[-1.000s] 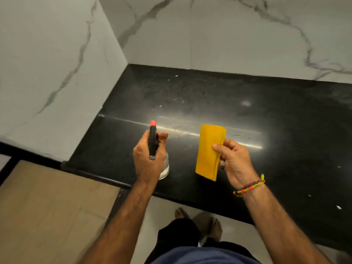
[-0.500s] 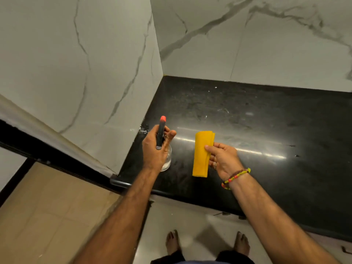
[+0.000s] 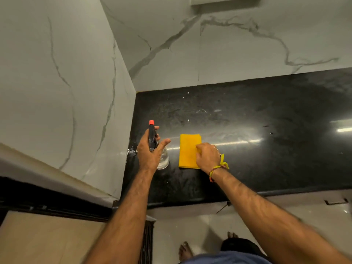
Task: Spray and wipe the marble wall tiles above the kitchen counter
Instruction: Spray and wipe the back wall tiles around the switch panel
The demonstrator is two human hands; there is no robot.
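1. The white marble wall tiles with grey veins (image 3: 62, 77) fill the left of the frame and run on along the top, meeting in a corner above the middle left.
2. Below them, at the lower left of the frame, a dark strip edges a tan floor (image 3: 47, 239).
3. My left hand (image 3: 151, 151) sits left of centre, curled round the neck of a clear plastic spray bottle with a black head and an orange nozzle tip (image 3: 151, 137). My thumb sticks out to the right and my fingertips show past the black head. The nozzle points toward the top of the frame.
4. The bottle's clear body shows just under my hand, over the near left corner of the glossy black stone desk (image 3: 257, 115). I cannot tell whether its base touches the desk.
5. Just right of the bottle, not touching it, a folded yellow cloth (image 3: 188, 152) lies flat on the desk at the centre of the frame.
6. My right hand (image 3: 208, 157) rests on the cloth's right edge, knuckles up and fingers bent down onto the fabric. Whether they pinch it is hidden from me.
7. A beaded bracelet in red and yellow (image 3: 217, 170) circles my right wrist.
8. The desk stretches on to the right edge, with a bright glare streak and pale specks.
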